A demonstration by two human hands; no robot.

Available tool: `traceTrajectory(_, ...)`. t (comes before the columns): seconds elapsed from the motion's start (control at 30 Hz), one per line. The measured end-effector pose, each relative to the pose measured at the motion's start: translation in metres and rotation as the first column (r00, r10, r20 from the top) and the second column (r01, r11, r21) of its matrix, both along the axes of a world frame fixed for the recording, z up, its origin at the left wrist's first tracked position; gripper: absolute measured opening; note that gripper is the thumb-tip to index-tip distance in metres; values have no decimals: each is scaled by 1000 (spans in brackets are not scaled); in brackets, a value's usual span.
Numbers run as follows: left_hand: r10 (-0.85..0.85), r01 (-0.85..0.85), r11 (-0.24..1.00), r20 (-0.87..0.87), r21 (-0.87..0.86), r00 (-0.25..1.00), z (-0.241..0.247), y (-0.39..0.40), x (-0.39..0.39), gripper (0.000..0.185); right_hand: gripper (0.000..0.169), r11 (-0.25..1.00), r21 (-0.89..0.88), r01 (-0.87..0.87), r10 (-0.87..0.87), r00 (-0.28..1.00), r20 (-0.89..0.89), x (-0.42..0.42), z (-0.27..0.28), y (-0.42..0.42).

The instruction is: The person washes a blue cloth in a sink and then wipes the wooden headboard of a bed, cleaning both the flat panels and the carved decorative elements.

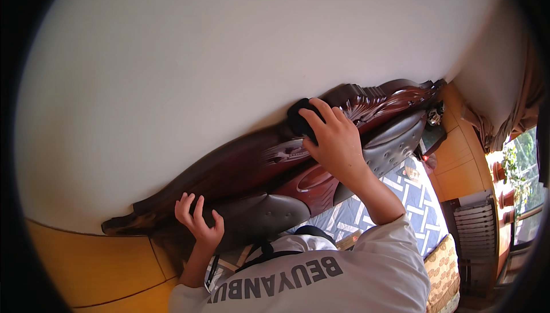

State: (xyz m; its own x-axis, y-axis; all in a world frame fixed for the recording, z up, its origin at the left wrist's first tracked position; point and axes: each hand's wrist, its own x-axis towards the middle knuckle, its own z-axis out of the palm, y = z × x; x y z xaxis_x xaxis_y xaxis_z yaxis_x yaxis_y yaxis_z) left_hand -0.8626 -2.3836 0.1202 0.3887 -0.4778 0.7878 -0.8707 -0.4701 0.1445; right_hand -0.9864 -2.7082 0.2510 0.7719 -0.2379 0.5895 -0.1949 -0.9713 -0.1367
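My right hand grips a dark, soft-looking pad or cloth, pressed against the top edge of a carved dark-wood headboard. Fingers curl over the pad, hiding part of it. Carved leaf-like relief runs along the headboard beside that hand. Lower on the left, my left hand has its fingers apart and holds nothing. It is in front of the headboard's left portion; whether it touches the wood, I cannot tell. Dark tufted leather panels fill the headboard's lower face.
A pale wall rises directly behind the headboard. Below lies a bed with a blue-and-white patterned cover and a tan patterned pillow. Yellow-brown wood panelling, a radiator and a window with potted plants are at the right.
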Motion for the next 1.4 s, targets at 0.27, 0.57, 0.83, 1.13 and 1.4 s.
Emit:
traceTrajectory(0.27,425,758,629,-893,174,-148,-60,123,-115,23,52,971,107,-216,217,976,-5,-33,-4,-26)
traceTrajectory(0.57,253,501,857,-747,-123,-615,-77,166,-174,22,53,962,139,-237,224,969,100,-30,-13,-19)
traceTrajectory(0.83,214,469,871,-745,-147,-632,-81,186,-146,22,52,977,122,-174,163,982,95,-13,-12,-1)
traceTrajectory(1.13,195,409,902,-712,-140,-675,-85,242,-143,23,54,993,76,-96,91,994,61,-9,-12,9)
traceTrajectory(1.4,139,416,877,-701,-241,-699,-123,270,-147,24,52,993,47,-106,104,993,48,-6,-7,14)
